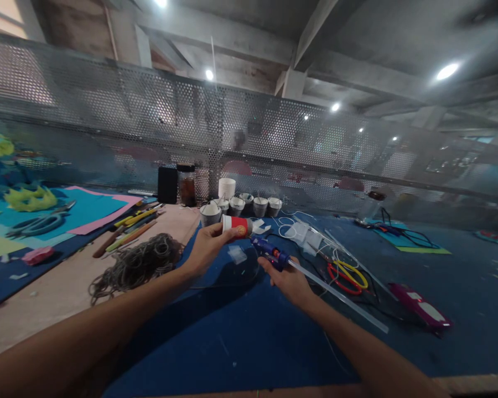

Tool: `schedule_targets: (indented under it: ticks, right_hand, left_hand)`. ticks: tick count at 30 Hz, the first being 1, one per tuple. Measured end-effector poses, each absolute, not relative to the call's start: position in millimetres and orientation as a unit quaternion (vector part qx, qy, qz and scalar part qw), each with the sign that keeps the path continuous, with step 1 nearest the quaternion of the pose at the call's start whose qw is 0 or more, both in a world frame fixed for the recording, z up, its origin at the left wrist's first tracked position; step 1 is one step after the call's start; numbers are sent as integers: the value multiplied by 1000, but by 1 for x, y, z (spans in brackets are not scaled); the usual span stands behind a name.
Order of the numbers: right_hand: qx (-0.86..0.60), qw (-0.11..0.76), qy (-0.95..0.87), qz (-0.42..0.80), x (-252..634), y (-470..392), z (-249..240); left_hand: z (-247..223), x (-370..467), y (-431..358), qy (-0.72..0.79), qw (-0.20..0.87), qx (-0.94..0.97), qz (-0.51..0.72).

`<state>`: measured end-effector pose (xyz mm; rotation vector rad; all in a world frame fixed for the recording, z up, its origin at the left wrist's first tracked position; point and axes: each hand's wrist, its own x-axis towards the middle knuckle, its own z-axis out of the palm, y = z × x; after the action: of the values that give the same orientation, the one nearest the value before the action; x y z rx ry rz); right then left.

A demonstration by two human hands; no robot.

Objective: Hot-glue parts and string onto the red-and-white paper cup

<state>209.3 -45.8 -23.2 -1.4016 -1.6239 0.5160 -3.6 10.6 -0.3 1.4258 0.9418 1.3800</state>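
My left hand is closed round a small red and white paper cup, which lies on its side in the air with its grey end toward the right. My right hand grips a blue glue gun; a long clear glue stick sticks out of its back toward the lower right. The gun's nozzle is close to the cup's grey end; whether they touch I cannot tell. Behind the cup stand several small grey cups with string in them and a stack of white cups.
A tangle of grey cord, carving tools and scissors lie to the left. On the right are red and yellow scissors, a magenta case and cables. A perforated metal screen runs along the back.
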Motion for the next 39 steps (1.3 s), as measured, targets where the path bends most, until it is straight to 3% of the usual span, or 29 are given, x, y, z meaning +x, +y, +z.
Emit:
schedule_targets:
  ticks: [4, 14, 19, 27, 39]
  right_hand:
    - [-562, 449, -638, 275, 211, -44, -24]
    - [-432, 577, -529, 448, 213, -30, -19]
    - [-393, 554, -499, 538, 208, -32, -27]
    - [-378, 594, -538, 463, 217, -25, -20]
    - [-416, 602, -558, 391, 217, -27, -11]
  left_hand:
    - [-1, -4, 10, 374, 466, 575, 559]
    - [0, 4, 0, 346, 522, 574, 528]
    - [2, 6, -4, 343, 523, 575, 528]
    - [-11, 1, 7, 383, 481, 616, 492]
    - [-9, 6, -5, 339, 514, 672, 411]
